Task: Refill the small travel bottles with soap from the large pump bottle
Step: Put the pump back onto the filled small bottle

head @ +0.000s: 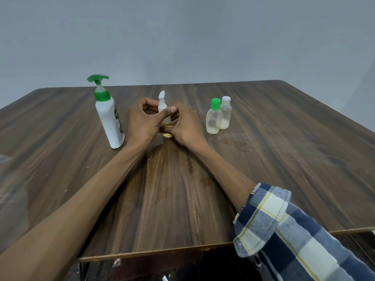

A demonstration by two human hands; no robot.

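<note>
Mid-worktop [263,159], your left hand [142,122] and right hand [185,126] together grip a small bottle [163,110]; pump bottle [108,116] stands left.

One pump bottle [109,120]. Three small bottles: one [164,116] between two hands, two [213,118] [225,114] standing together. One table [284,159]

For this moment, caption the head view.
Both hands, left and right, grip a small white-capped spray bottle between the large green-pump bottle and two travel bottles.
</note>
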